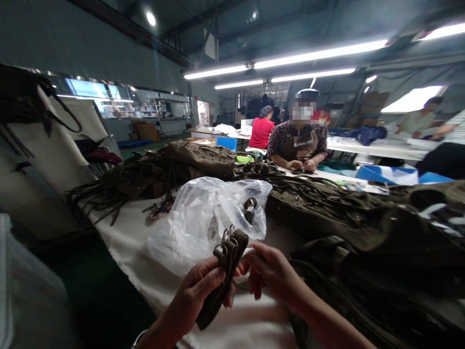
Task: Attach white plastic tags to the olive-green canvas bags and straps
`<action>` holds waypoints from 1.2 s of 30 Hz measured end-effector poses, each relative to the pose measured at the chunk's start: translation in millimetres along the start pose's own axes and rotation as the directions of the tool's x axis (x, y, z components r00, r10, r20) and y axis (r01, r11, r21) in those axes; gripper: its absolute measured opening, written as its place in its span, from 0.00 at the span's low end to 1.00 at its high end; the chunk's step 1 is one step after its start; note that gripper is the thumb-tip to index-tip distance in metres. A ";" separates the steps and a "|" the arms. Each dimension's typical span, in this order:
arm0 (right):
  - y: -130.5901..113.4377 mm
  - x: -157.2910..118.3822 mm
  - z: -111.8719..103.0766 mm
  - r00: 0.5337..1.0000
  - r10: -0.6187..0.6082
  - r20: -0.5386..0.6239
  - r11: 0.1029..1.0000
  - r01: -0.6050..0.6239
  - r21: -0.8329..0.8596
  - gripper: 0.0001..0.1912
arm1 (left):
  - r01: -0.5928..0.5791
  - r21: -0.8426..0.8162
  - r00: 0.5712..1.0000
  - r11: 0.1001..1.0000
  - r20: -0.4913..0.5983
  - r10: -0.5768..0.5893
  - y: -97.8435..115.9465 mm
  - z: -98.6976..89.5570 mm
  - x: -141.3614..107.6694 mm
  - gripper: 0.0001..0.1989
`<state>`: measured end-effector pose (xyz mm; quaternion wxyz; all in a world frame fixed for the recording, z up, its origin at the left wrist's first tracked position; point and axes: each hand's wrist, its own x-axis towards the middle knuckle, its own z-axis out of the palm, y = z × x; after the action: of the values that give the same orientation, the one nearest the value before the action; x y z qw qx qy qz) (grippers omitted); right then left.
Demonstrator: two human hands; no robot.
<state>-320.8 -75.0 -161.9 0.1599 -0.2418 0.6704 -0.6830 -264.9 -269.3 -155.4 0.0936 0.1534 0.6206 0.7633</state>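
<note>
My left hand [198,286] is closed round a folded, dark olive strap [227,278], held tilted above the table. Metal rings [228,235] stick out near the strap's upper end. Close against its right side is my right hand [267,271], with fingers bent in a pinch. A bit of something whitish [249,251] shows at those fingertips, too small to name. Just beyond both hands lies a crumpled, see-through plastic bag [203,213], with another small rolled strap [250,207] at its right side.
Dark olive bags [327,208] with straps are heaped on the right, and more olive bags [203,157] lie at the back left. The pale table [123,237] ends at a left edge. Across it sits a co-worker [300,140], hands on a small item.
</note>
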 end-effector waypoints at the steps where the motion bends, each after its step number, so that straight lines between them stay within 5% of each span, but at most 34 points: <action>1: -0.6 -0.1 0.1 0.997 0.053 0.049 0.991 -0.058 0.121 0.25 | -0.004 0.038 1.000 0.999 0.012 0.004 -0.5 -1.2 -0.4 0.17; 3: -1.1 0.4 -3.7 0.985 0.132 0.115 0.947 -0.160 0.280 0.27 | -0.018 0.125 1.000 0.992 0.022 0.015 -2.2 -3.3 -1.9 0.18; 6: 5.3 0.3 -18.5 0.969 0.243 -0.036 0.895 -0.210 0.394 0.26 | -0.032 0.214 0.999 0.976 -0.012 0.036 -5.4 -7.2 -6.1 0.20; 9: 17.2 -6.0 -33.1 0.926 0.278 -0.254 0.904 -0.163 0.396 0.26 | -0.012 0.076 0.998 0.997 -0.056 0.016 -7.3 -10.5 -9.3 0.23; 11: 23.2 -13.5 -33.1 0.936 0.205 -0.284 0.948 -0.118 0.296 0.25 | -0.007 -0.063 0.996 0.998 -0.086 0.002 -8.0 -8.5 -7.9 0.23; 16: 27.0 -23.5 6.1 0.984 -0.170 -0.049 0.981 0.174 0.081 0.29 | -0.103 -0.221 0.983 0.970 -0.174 0.065 -14.2 12.1 5.0 0.16; 20: 28.1 -21.0 23.6 0.991 -0.125 0.043 0.984 0.118 0.131 0.23 | -0.059 -0.248 0.985 0.967 -0.171 0.016 -19.3 17.0 5.6 0.16; 24: 23.1 -27.5 -3.3 0.999 -0.008 -0.041 0.959 -0.004 -0.283 0.20 | 0.052 -0.012 0.955 0.999 -0.290 -0.053 -14.1 1.5 -9.0 0.18; 27: 10.6 -34.0 -26.6 0.992 -0.110 -0.068 0.707 0.030 -0.707 0.13 | 0.037 0.261 0.921 0.965 -0.385 0.068 -3.2 -5.2 -20.7 0.17; 30: -9.5 -35.7 -33.0 0.991 -0.098 0.091 0.536 0.130 -0.834 0.10 | -0.005 0.508 0.960 0.862 -0.238 0.146 9.5 -0.3 -23.8 0.16; 33: -31.2 -33.2 -31.2 0.955 -0.037 0.295 0.580 0.261 -0.772 0.12 | -0.029 0.561 0.999 0.827 0.035 0.012 14.7 4.3 -15.9 0.18; 36: -45.4 -32.3 -34.6 0.949 -0.017 0.314 0.608 0.259 -0.751 0.10 | 0.129 0.378 0.966 0.917 0.161 -0.203 4.9 -1.0 -4.2 0.18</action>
<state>-308.0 -26.2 -120.0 0.0760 -0.4308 0.8507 -0.2916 -261.0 -272.7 -151.3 0.1893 0.1895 0.7496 0.6053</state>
